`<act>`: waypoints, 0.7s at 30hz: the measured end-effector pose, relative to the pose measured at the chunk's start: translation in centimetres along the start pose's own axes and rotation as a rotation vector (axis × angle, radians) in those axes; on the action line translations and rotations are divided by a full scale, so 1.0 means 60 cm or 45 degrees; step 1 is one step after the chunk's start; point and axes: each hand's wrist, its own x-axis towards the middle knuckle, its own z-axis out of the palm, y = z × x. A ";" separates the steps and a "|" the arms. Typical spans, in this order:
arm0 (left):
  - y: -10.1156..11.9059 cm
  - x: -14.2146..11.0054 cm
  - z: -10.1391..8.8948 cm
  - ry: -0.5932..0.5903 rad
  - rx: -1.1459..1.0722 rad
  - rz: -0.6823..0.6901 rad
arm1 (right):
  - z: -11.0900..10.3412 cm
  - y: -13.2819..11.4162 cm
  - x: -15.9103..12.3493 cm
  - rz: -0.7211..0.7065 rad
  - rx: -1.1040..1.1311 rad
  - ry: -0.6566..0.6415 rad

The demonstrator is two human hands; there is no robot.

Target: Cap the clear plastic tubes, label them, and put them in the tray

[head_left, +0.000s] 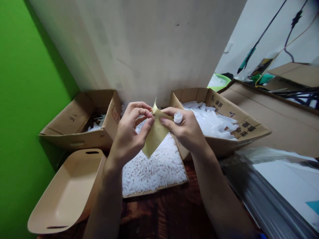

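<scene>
Sheet (pixel 156 136), thin and yellowish, hangs above small white pieces (pixel 152 169). The left hand's (pixel 129 132) fingers pinch its edge; the right hand (pixel 188 129) grips it beside a small tube (pixel 177 118). Likely light, floppy, easily creased; best held by opposite edges.

Plain bright green side panel (pixel 22 109)

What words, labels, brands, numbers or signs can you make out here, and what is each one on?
"型号", on the inside of the right-hand cardboard box.
"数量:", beside it, slightly blurred.
More handwriting farther along that wall: too blurred to read surely.
Dark handwriting inside the left-hand cardboard box: unreadable.
Red marking on that box's outer side: unreadable.
I can make out no brand or number.
</scene>
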 end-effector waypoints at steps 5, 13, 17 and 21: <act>-0.022 0.002 -0.007 0.046 0.067 -0.096 | 0.001 0.030 0.004 0.281 -0.113 0.297; -0.004 -0.001 0.001 -0.040 -0.106 -0.133 | 0.012 0.008 0.013 0.100 0.436 0.690; 0.014 -0.006 0.018 -0.045 -0.158 -0.049 | 0.019 0.004 0.016 0.395 0.903 0.526; 0.015 -0.009 0.035 0.029 -0.057 0.022 | 0.026 -0.001 0.019 0.567 1.169 0.367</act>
